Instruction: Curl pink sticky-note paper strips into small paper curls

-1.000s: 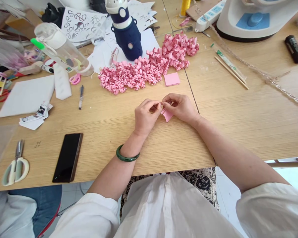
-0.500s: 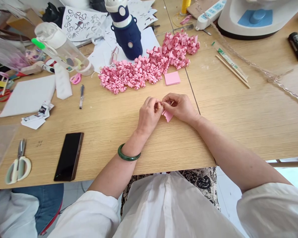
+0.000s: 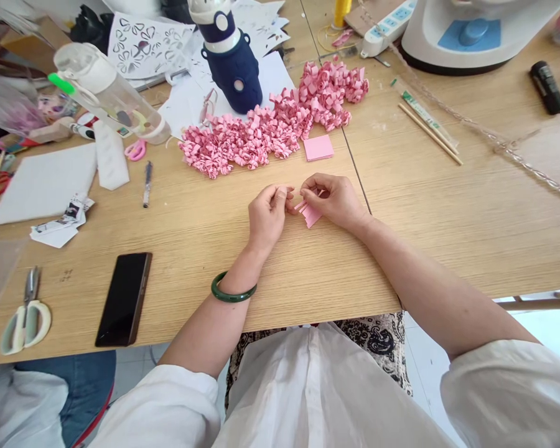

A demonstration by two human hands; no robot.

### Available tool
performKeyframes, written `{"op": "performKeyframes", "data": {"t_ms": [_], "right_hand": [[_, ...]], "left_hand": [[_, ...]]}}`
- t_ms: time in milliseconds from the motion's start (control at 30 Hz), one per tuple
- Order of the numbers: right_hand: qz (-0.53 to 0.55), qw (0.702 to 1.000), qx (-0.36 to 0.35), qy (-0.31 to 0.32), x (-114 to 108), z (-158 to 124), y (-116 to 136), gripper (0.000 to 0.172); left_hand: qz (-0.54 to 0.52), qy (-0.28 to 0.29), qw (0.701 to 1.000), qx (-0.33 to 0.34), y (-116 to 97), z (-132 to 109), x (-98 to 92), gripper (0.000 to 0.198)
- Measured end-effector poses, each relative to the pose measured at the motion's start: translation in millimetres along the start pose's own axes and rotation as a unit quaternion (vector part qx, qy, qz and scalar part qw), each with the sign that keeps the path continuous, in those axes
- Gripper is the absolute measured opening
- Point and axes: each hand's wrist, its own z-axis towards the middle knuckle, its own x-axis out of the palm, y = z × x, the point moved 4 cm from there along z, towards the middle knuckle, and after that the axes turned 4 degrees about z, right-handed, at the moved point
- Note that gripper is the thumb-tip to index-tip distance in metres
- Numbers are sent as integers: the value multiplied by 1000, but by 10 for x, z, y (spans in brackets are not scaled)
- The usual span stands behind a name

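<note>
Looking down through the head camera, I see the pink fringed paper held just above the table, between the two hands. The right hand is curled nearly closed around it, thumb and forefinger pinching its upper edge. The left hand is closed too, its fingertips pinched together on the end of one strip.

The navy bottle stands upright and capped, so its contents are hidden. The clear bottle lies tilted to the left, and I cannot tell what is in it.

A pile of pink curls spreads just beyond the hands, with a stack of pink squares beside it. The phone and scissors lie well apart on the left. Nothing lies between the hands and the pile.
</note>
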Motion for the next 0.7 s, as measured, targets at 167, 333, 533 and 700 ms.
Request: {"op": "performKeyframes", "data": {"t_ms": [167,333,533,700], "right_hand": [[5,1000,-6,-7,-10,-5,6,11],[8,1000,-4,2,-2,-6,-4,11],[-2,1000,6,0,-8,2,-6,9],[-1,1000,8,4,-12,-1,6,10]], "left_hand": [[-87,13,995,-42,19,9,-1,33],[-64,1,998,-14,-68,-10,0,15],[10,-1,999,36,-123,-18,-42,14],[-55,-8,998,8,-90,-9,-39,9]]}}
